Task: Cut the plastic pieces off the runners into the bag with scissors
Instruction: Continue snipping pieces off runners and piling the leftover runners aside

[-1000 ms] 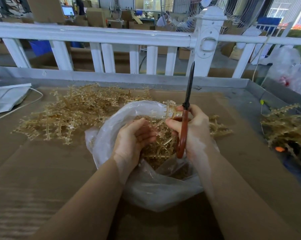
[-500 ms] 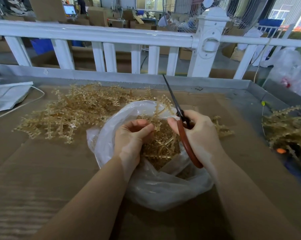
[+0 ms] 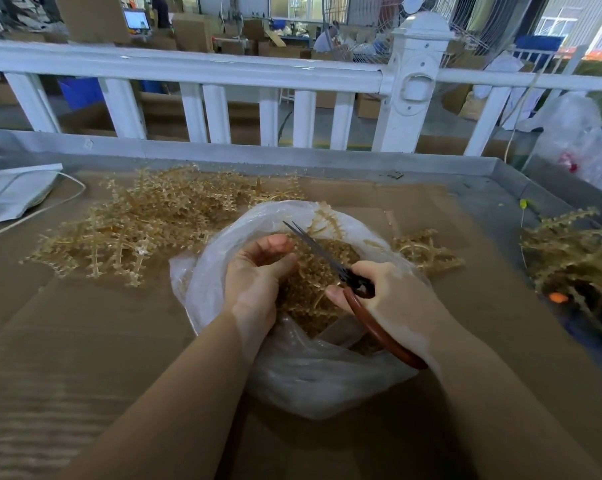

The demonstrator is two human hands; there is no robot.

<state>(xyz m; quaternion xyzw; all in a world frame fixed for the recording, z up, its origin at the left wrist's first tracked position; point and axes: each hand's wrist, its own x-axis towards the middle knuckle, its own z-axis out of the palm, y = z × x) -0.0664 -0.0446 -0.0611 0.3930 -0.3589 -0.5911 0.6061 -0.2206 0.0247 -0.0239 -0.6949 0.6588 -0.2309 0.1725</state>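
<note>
Clear plastic bag [image 3: 292, 375] sits mid-table on the cardboard sheet [image 3: 85, 341], mouth up, part-filled with amber cut pieces. Left hand [image 3: 258, 275] over the bag mouth, fingers curled pinching a runner [image 3: 324, 220] that rises toward the far rim. Right hand [image 3: 389, 296] grips the red-handled scissors [image 3: 341, 271]; blades slightly parted, long axis from near-right handle to far-left tips, pointing at the left fingertips. Uncut runner pile [image 3: 137, 233] toward the far-left corner; another heap [image 3: 569, 251] at the right edge. Judged: runners light, stiff, brittle, prickly; hold by the stem, clear of the cut
</note>
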